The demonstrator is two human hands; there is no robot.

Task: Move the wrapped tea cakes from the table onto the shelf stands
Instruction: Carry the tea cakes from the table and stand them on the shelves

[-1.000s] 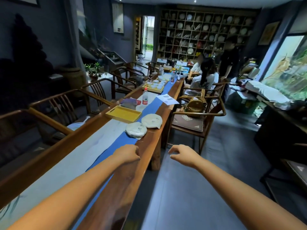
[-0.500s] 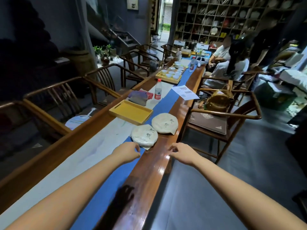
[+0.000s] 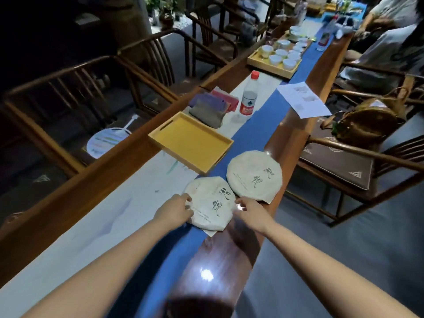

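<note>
Two round tea cakes in pale paper with dark brush characters lie on the blue runner of the long wooden table (image 3: 220, 267). The near tea cake (image 3: 210, 204) sits between my hands. My left hand (image 3: 175, 210) grips its left edge with curled fingers. My right hand (image 3: 249, 208) pinches its right edge. The far tea cake (image 3: 253, 174) lies just beyond, touching or slightly overlapping the near one, with no hand on it. No shelf stands are in view.
An empty yellow tray (image 3: 190, 141) sits left of the far cake. Beyond it are folded cloths (image 3: 210, 109), a red-capped water bottle (image 3: 249, 97), a paper sheet (image 3: 304, 99) and a tray of white cups (image 3: 278, 57). Wooden chairs line both sides; seated people are at far right.
I have come closer to the table and look further down. Both hands have reached forward from the table edge and taken hold of the near tea cake's sides.
</note>
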